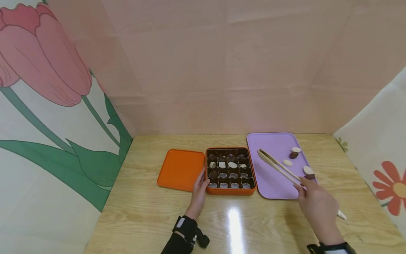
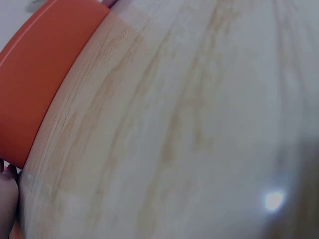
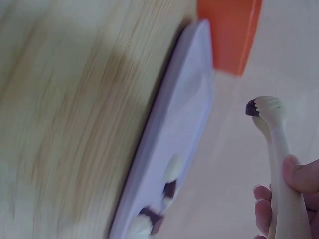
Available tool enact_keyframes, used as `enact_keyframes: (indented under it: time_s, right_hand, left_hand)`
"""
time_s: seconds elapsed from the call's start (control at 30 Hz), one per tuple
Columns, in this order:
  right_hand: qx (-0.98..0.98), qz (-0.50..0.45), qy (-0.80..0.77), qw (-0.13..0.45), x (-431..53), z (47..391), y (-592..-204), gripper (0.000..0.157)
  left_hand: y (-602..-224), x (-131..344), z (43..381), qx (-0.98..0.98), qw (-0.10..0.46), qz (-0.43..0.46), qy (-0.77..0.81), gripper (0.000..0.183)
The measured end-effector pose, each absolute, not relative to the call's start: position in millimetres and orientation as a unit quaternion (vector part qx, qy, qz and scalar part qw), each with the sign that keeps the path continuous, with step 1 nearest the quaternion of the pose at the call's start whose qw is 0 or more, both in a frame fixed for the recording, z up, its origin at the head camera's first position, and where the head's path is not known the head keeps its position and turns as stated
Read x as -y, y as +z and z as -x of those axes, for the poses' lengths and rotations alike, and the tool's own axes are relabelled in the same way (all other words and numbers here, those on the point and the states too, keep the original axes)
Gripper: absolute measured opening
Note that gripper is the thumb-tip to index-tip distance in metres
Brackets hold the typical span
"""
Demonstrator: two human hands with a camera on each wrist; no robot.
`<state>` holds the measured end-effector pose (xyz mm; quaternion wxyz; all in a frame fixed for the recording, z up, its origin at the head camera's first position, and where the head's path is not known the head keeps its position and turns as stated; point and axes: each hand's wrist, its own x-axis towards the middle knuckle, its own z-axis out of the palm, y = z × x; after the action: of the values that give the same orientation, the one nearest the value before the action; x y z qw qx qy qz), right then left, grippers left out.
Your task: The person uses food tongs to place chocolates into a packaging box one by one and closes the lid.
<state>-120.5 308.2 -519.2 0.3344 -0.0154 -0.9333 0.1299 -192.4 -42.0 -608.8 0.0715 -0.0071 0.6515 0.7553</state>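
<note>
My right hand [image 1: 318, 203] grips a pair of pale tongs [image 1: 276, 165] over the purple tray [image 1: 272, 187]. Between the tong tips, in the right wrist view, a small dark brown piece [image 3: 251, 108], chocolate by its look, is pinched. My left hand [image 1: 199, 192] rests against the left side of an orange box [image 1: 231, 191], near its front corner. Inside the box is a dark divided insert with dark pieces in the back row and white pieces in the second. A dark piece [image 1: 213, 174] lies in the third row's leftmost compartment.
An orange lid [image 1: 180, 169] lies on the wooden table [image 1: 142, 215], left of the box. White pieces [image 1: 287, 162] and dark pieces [image 1: 293, 155] lie along the tray's right side. A pinkish backdrop stands behind, with flower-printed cloth at both sides.
</note>
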Motion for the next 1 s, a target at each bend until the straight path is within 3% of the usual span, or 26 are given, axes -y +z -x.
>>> enact_keyframes:
  time_s: [0.17,0.5,1.0]
  right_hand:
    - [0.927,-0.033,0.136,0.347,-277.7,110.6,-516.3,0.031]
    - [0.933,-0.108,0.146,0.312,-225.9,109.8,-525.2,0.031]
    - [0.943,-0.106,0.142,0.281,-209.0,119.3,-532.0,0.031]
  left_hand:
    - [-610.9,42.9,193.7,-0.649,0.072,0.008,0.757,0.057]
    - [-613.3,44.1,194.4,-0.646,0.071,0.006,0.76,0.058]
    - [-612.3,43.6,194.5,-0.643,0.072,0.001,0.762,0.057]
